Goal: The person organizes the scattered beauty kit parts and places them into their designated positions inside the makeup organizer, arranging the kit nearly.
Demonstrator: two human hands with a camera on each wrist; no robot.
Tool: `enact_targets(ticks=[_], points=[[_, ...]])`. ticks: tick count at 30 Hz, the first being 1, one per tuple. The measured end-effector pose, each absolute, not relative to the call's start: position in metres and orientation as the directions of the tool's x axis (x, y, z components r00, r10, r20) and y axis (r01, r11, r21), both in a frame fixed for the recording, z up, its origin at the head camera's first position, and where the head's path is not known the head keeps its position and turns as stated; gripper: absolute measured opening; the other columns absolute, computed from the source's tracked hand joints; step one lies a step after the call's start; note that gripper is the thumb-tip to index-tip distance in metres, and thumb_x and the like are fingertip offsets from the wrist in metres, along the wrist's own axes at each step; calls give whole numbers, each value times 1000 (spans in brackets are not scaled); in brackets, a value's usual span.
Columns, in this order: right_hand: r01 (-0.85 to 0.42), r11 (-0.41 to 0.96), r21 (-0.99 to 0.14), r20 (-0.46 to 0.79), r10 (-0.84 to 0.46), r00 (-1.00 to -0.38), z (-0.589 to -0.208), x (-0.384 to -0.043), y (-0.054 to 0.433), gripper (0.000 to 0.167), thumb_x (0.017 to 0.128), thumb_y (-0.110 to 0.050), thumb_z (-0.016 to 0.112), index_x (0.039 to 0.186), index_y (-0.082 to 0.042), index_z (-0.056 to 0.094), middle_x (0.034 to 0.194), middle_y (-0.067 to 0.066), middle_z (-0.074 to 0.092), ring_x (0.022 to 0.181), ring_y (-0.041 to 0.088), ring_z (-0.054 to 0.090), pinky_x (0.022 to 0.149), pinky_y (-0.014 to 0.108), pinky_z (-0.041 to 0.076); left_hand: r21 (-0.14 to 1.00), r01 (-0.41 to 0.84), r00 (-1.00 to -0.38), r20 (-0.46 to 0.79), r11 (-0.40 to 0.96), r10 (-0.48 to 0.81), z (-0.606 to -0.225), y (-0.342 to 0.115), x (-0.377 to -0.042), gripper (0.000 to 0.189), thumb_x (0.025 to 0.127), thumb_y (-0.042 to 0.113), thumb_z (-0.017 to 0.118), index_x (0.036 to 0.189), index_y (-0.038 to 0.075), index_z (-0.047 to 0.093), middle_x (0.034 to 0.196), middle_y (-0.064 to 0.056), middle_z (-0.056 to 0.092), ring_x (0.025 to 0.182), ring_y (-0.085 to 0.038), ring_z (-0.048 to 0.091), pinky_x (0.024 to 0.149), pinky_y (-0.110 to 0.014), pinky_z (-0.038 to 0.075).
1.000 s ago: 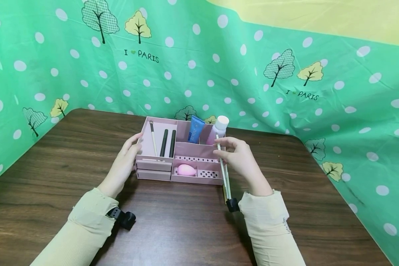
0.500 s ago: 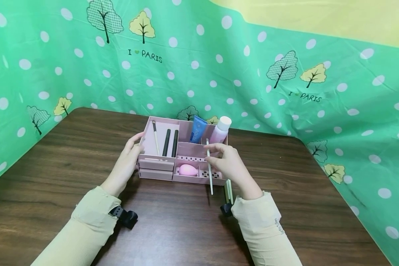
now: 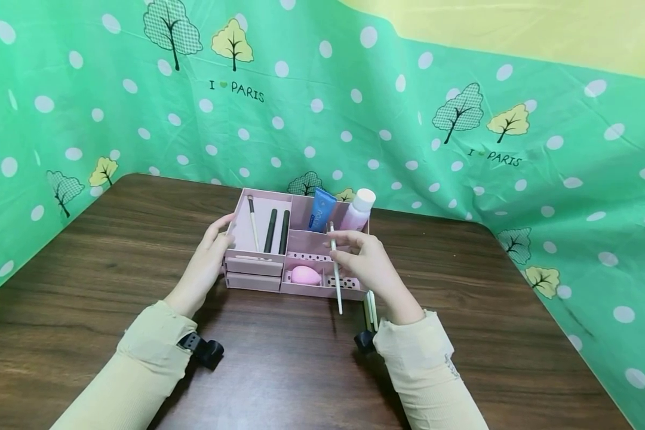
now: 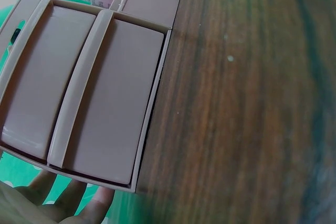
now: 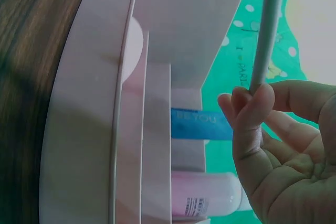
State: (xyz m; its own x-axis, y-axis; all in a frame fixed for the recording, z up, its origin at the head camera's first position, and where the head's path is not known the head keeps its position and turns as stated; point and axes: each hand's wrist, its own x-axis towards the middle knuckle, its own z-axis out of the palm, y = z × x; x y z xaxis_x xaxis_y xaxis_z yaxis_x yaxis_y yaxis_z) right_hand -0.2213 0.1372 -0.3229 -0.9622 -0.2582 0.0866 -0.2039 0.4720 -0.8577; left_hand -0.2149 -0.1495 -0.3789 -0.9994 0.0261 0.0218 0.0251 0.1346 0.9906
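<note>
My right hand (image 3: 368,263) pinches a makeup brush (image 3: 337,286) with a slim white handle between thumb and fingers. In the head view its tip points away from me, and its handle end hangs over the front of a pink cosmetics organizer (image 3: 254,267). Against the organizer's left side lies my left hand (image 3: 201,269), fingers nearly straight in the left wrist view. Another brush (image 3: 254,224) and two dark pencils (image 3: 270,231) lie in the top left tray. A blue tube (image 3: 321,210) and a white-capped pink bottle (image 3: 358,210) stand in the back compartments.
A pink egg-shaped makeup sponge (image 3: 305,275) sits in the front compartment. Beside the organizer's right front corner is a pale, narrow object (image 3: 371,310), partly hidden by the right wrist's black strap piece. A green printed cloth (image 3: 312,119) hangs behind the brown table (image 3: 279,370).
The right hand has moved left with the brush, from the organizer's right side to over its right front compartments. The left hand stays at the organizer's left side.
</note>
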Motion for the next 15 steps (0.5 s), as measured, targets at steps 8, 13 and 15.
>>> enact_targets(ticks=[8,13,15], points=[[-217,383,-898,109,-285,-952,-320,-218,130,39,91,2,62,129,8,59,115,28,67,68,9,61,62,25,55,991,16,-1000,13,134,27,-377,-149,-214,54,104,28,31,157,30,23,148,-16,36,100,-17,51,80,-29,46],[-220,340,-914,119,-293,-949,-316,-217,125,39,91,1,63,130,8,59,114,29,67,63,8,61,61,25,56,990,24,-999,20,136,25,-376,-148,-214,54,104,27,32,157,30,23,142,-17,39,96,-15,51,78,-28,46],[-225,328,-918,124,-302,-945,-315,-218,122,39,91,1,63,130,7,59,115,28,67,63,8,61,61,26,56,990,22,-1000,20,140,20,-376,-148,-214,53,104,27,32,157,30,24,140,-17,40,95,-15,51,78,-29,45]])
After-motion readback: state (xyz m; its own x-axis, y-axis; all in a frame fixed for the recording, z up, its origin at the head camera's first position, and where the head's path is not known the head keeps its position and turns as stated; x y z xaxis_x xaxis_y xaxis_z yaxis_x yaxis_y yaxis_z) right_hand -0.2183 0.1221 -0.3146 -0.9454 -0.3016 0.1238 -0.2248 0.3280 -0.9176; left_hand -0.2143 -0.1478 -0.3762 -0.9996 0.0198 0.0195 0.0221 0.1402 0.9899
